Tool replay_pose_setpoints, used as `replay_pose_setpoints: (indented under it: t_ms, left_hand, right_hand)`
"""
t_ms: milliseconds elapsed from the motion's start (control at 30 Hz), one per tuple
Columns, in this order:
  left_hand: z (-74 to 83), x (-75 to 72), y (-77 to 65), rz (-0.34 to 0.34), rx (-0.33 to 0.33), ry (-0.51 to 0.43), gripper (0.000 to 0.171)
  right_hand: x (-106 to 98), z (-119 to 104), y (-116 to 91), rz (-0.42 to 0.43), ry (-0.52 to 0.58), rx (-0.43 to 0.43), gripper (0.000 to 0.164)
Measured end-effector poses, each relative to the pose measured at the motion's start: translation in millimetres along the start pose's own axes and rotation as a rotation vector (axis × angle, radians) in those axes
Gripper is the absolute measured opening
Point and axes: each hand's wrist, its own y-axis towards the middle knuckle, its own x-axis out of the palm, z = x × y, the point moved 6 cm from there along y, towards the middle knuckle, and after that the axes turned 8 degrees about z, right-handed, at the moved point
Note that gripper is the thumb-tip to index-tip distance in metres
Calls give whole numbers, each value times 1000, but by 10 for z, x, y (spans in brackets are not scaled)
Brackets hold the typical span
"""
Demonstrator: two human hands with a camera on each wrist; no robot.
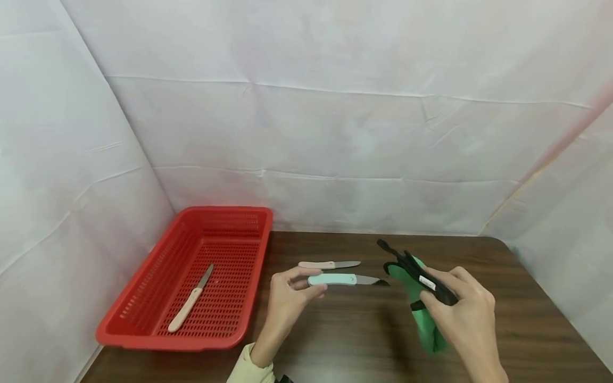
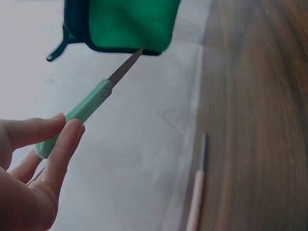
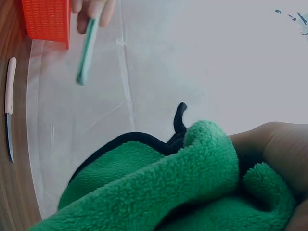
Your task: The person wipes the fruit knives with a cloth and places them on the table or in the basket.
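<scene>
My left hand [image 1: 289, 298] pinches a knife with a mint-green handle [image 1: 332, 279] between thumb and fingers, its bare blade pointing right. In the left wrist view the tip of this knife [image 2: 89, 103] overlaps the lower edge of a green cloth; whether they touch I cannot tell. My right hand [image 1: 464, 308] grips that fluffy green cloth [image 3: 192, 168], which has dark edging, a hanging loop and a small white label. The cloth hangs folded below the hand. Just beyond the left hand, a knife with a pale pink handle [image 1: 317, 265] lies on the table.
To the left stands a red perforated plastic basket [image 1: 261, 250]. Inside it lies another knife with a pale handle [image 1: 185, 311]. The brown wooden table [image 1: 354, 340] meets a whitish sheet [image 1: 335, 133] at the back, and similar sheets hang at both sides.
</scene>
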Motion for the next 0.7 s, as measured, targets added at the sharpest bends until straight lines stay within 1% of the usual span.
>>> replay_pose_setpoints:
  t_ms: [33,167,200,267,333,367,467,533,600,700]
  left_hand:
    - [161,25,-42,-9,-48,0,28]
    - [302,57,-122,-58,-149,-17,26]
    - [435,66,-162,-58,-206,-4,28]
    - [478,64,-187,-72,-229,-11,29]
    - [516,63,-205,-78,-234,-13,29]
    - [509,60,-208,-82,-219,-20,30]
    - [564,64,-222,-79,-176,-22,29]
    - [598,74,-230,-70,-139,-26,29]
    - [631,87,-239,-57,-99,-42,30]
    - [675,114,-252,-37,-34,-85,30]
  right_hand:
    - [-7,-12,0,11,10,1,39]
    - [-3,-81,-18,24,44,-24,41]
    - [3,-107,-28,22,52,-32,41]
    - [36,-176,-50,9,82,-72,42]
    - [73,-244,-80,-7,116,-105,43]
    - [93,-279,-97,-17,129,-123,44]
    - [140,-368,-143,-30,151,-204,48]
    - [161,-412,-172,-40,130,-256,48]
    - [178,-452,-197,-43,94,-332,48]
    - [215,-489,-221,-61,41,-424,46]
